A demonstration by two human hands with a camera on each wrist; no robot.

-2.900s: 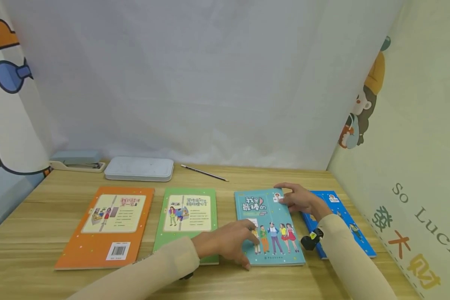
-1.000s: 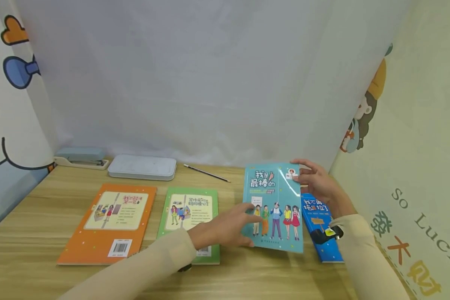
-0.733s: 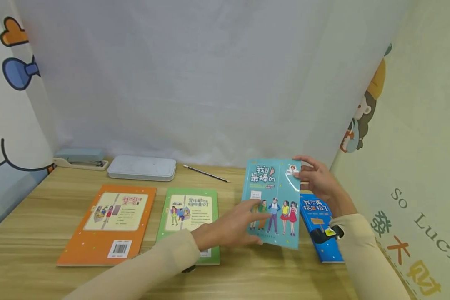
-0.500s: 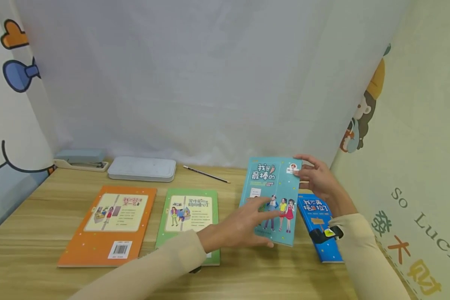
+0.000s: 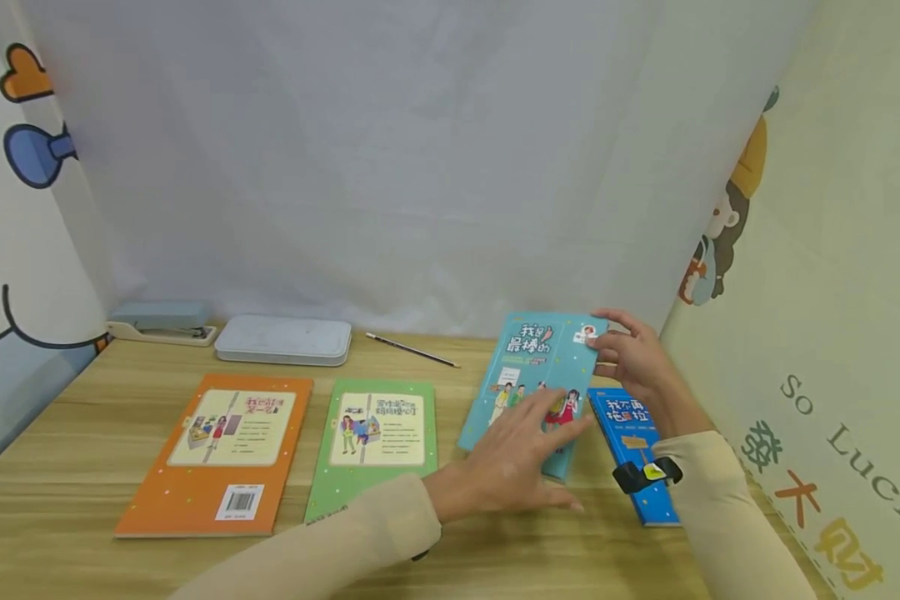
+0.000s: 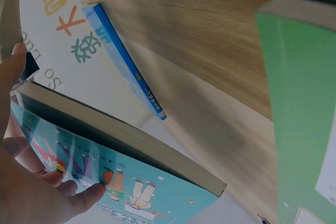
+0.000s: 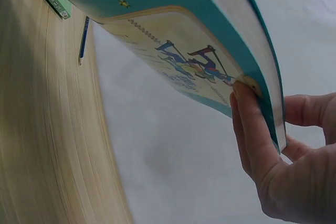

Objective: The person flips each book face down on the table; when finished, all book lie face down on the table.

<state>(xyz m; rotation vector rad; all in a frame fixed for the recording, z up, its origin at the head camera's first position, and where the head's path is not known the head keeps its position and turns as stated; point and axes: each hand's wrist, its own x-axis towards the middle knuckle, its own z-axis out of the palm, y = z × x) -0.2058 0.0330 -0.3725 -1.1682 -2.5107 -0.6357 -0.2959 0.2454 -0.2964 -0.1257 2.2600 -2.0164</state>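
A teal paperback book (image 5: pixel 528 358) is held tilted above the wooden table, front cover towards me. Its upper right corner is pinched by my right hand (image 5: pixel 633 358); in the right wrist view, fingers (image 7: pixel 254 129) press the back cover (image 7: pixel 173 51) and the thumb is on the front side. My left hand (image 5: pixel 513 454) is spread across the lower part of the front cover, fingers loosely extended. The left wrist view shows its fingertips right at the cover and the book's page edge (image 6: pixel 126 135) turned to the camera. Behind the right wrist lies a blue book (image 5: pixel 622 412), partly hidden.
Flat on the table (image 5: pixel 37 500) at left lie an orange book (image 5: pixel 180 492) and a green book (image 5: pixel 375 479), back covers up. Along the curtain (image 5: pixel 420 167) are a stapler (image 5: pixel 161 321), a pale blue case (image 5: pixel 283 340) and a pencil (image 5: pixel 412 350). A printed wall (image 5: pixel 817 317) bounds the right side.
The teal book has been lifted off the table and now leans, its lower end swung left. My left hand has slid right across the cover; my right hand keeps the upper corner.
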